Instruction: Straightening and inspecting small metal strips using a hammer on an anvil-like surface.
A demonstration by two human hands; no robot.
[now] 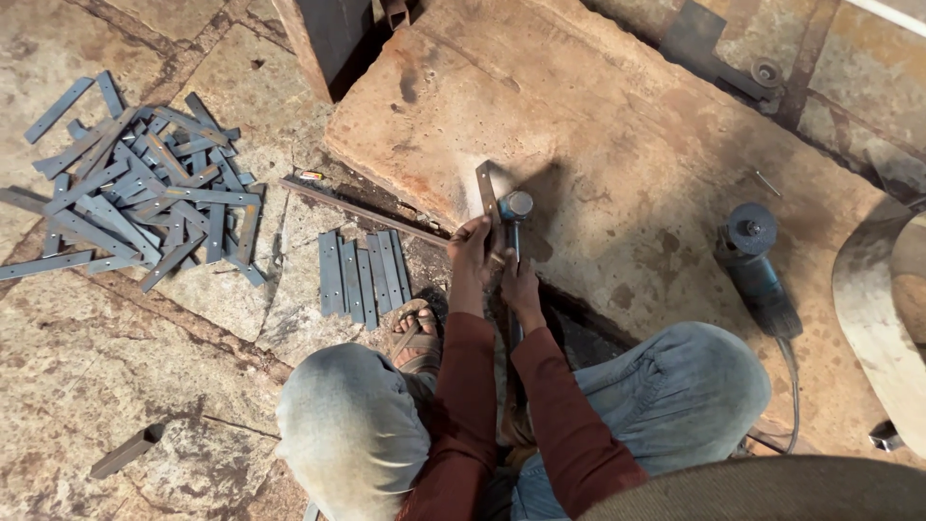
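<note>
Centre of the frame, and both hands are close together at the near edge of the big rust-stained stone slab (617, 145); the left hand (470, 241) is closed down on the lower end of a flat metal strip (485, 191), pinning it to the stone; the strip's long axis runs almost straight up the frame, away from the person, leaning a touch to the upper left; its far end lies free on the slab.

The right hand (516, 280) is wrapped shut around the handle of a hammer (514, 206); the handle runs up the frame too, nearly parallel with the strip and just to its right; the round steel head sits right beside the strip's middle, touching or almost touching, I cannot tell which; so the strip lies immediately left of the hammer head, and the left hand is the nearer one to it, already on it.

Down and left of the hands, a neat row of the same strips (363, 275) lies side by side on the floor; further to the upper left, a loose heap of strips (145, 183) points every way; a long thin bar (362, 207) slants between them towards the slab's edge; on the right of the frame an angle grinder (757, 265) rests on the slab, well apart from both hands.
</note>
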